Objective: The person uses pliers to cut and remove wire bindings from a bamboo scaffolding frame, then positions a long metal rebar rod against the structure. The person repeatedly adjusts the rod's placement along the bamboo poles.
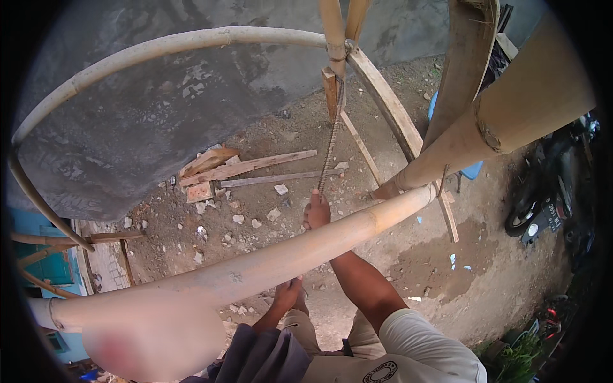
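Note:
Beyond the thick bamboo pole (255,271) that crosses in front of me, my right hand (317,212) is closed in a fist. It grips the lower end of a dark, ribbed, cord-like rod (329,150). The rod runs up, taut and straight, to a short wooden stake (330,96) beside an upright bamboo post (333,38). On the near side of the pole, my left hand (288,293) is curled close to its lower edge. The pole hides part of its fingers, and what they hold cannot be made out.
A curved bamboo rail (191,41) arcs before the grey wall (153,121). Wood scraps (249,167) and rubble lie on the dirt. A large slanting bamboo (504,121) rises at right, with a wooden plank (386,105) nearby. A parked motorcycle (543,204) stands far right. Lower left is blurred.

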{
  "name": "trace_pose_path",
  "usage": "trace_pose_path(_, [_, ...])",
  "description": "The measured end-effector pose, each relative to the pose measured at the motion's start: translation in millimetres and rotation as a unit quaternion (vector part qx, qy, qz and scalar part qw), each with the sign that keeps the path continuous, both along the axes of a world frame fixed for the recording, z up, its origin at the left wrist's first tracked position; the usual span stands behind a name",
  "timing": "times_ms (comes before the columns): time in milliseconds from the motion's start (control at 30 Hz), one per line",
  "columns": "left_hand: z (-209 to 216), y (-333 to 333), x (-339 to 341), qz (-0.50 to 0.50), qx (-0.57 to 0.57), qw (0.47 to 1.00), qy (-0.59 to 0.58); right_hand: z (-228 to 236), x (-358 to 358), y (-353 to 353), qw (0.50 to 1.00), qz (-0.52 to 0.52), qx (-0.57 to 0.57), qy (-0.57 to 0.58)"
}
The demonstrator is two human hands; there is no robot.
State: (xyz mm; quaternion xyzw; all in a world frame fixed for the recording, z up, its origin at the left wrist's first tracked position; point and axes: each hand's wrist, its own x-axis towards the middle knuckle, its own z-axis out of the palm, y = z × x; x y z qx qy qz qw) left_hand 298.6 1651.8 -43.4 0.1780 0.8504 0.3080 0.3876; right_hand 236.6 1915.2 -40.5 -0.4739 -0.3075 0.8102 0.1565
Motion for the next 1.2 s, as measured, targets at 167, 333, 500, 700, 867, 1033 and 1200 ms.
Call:
trace_pose_path(167, [-34.3, -70.4, -78.5, -0.096, 0.026, 0.984, 0.149, -15.1, -54.7, -40.1, 0.983, -0.028, 0.157, -0.092])
trace_pose_path(333, [-40.5, -67.2, -106.4, -0.067, 0.002, 0.995, 0.071, -42.8, -93.1, -59.2, 0.945, -0.002, 0.277, -0.176])
trace_pose_path(500, [-51.1, -24.1, -33.9, 0.043, 0.041, 0.979, -0.193, -31.8, -67.1, -42.7, 0.916, 0.034, 0.314, -0.247])
trace_pose_path(700, [-77.6, 116.2, 146.8, 0.160, 0.164, 0.770, -0.596, -53.6, 89.2, 90.1, 0.855, 0.129, 0.402, -0.302])
trace_pose_path(867, [-38.8, 215.7, 220.6, 0.242, 0.198, 0.747, -0.587, -59.8, 131.7, 167.8, 0.765, 0.180, 0.520, -0.334])
trace_pose_path(1033, [-34.7, 134.5, 138.9, 0.191, 0.131, 0.836, -0.497, -72.9, 84.9, 100.9, 0.890, 0.020, 0.429, -0.151])
trace_pose_path(1200, [34.9, -27.3, -47.2, -0.035, -0.102, 0.985, 0.136, -1.6, -28.0, -10.0, 0.986, 0.026, -0.085, 0.140])
